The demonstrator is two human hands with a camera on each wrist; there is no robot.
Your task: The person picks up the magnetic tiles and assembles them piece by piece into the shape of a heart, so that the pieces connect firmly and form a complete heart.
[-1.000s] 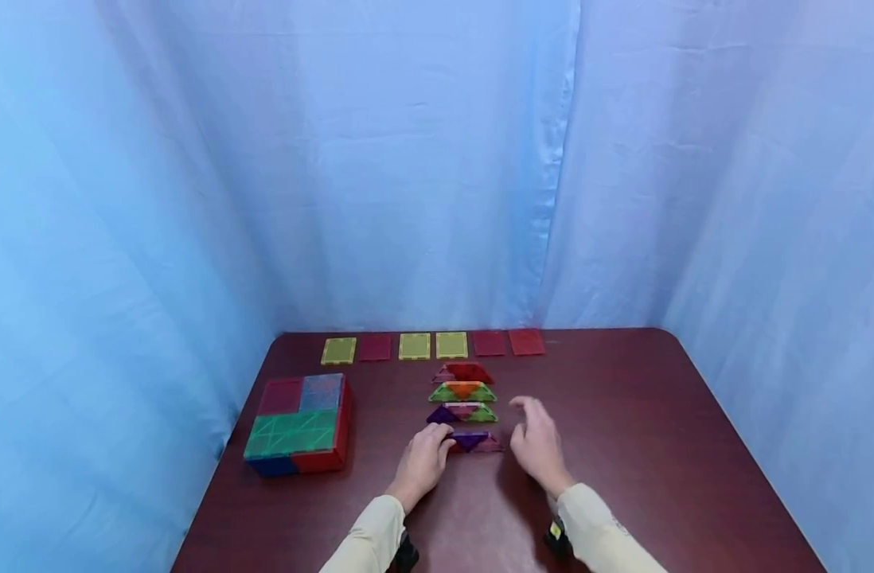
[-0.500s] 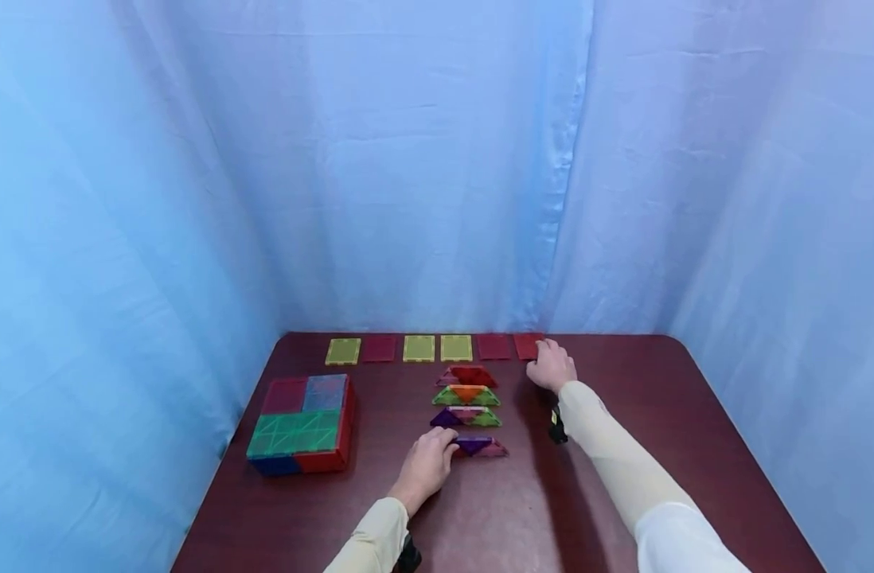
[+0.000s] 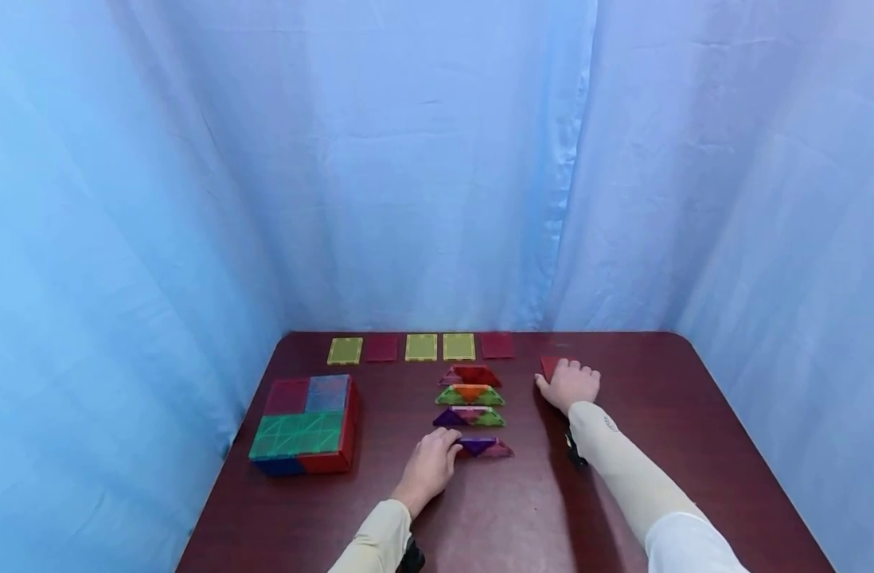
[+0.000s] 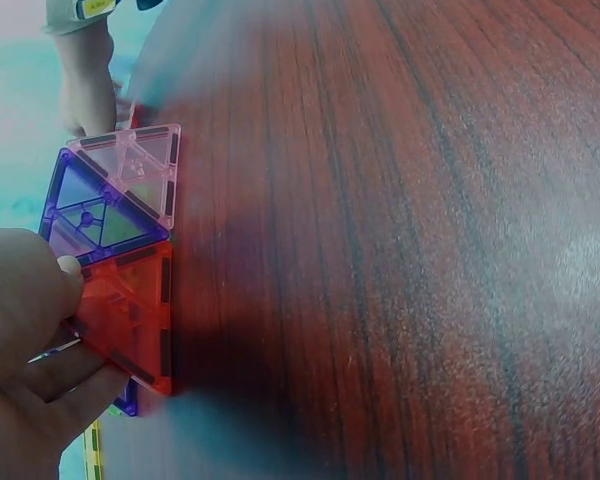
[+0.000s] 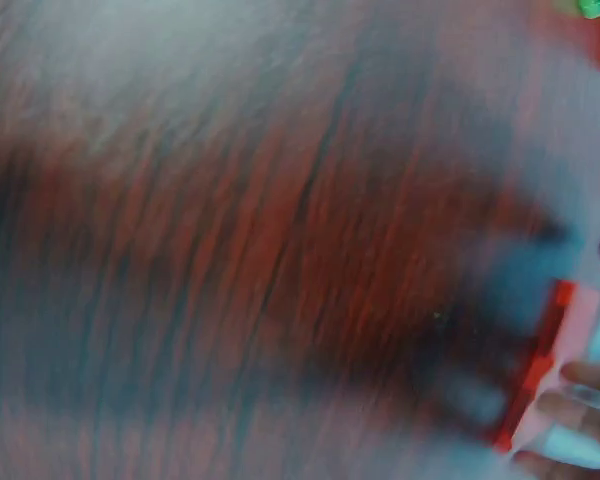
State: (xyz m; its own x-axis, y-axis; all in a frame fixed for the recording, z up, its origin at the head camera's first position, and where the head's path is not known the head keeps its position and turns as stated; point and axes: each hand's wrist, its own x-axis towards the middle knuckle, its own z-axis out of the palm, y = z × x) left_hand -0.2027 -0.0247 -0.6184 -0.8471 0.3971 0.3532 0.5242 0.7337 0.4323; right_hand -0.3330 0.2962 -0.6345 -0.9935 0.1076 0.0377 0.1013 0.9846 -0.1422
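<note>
With thumb and fingers, my left hand (image 3: 428, 465) pinches the red triangle tile (image 4: 135, 310) of the nearest strip of magnetic tiles. That strip stands upright on its long edge, a purple triangle tile (image 4: 98, 210) in its middle and a pink triangle tile (image 4: 145, 165) at its far end. Farther right on the table, my right hand (image 3: 571, 384) grips a red square tile (image 3: 549, 364), most of it hidden under the hand in the head view. Its red edge and several fingertips (image 5: 575, 410) show at the side of the right wrist view.
Behind the nearest strip stand three more upright strips, one purple, pink and green (image 3: 470, 416), one green and orange (image 3: 470, 395), one red (image 3: 477, 375). Yellow and dark red square tiles (image 3: 422, 348) line the back edge. A box of tiles (image 3: 301, 434) sits left. Blue curtains (image 3: 423, 175) surround the table (image 3: 666, 414).
My right hand has reached from beside the nearest strip to the back row, then drawn the red square tile out to the right and nearer. My left hand has stayed on the strip.
</note>
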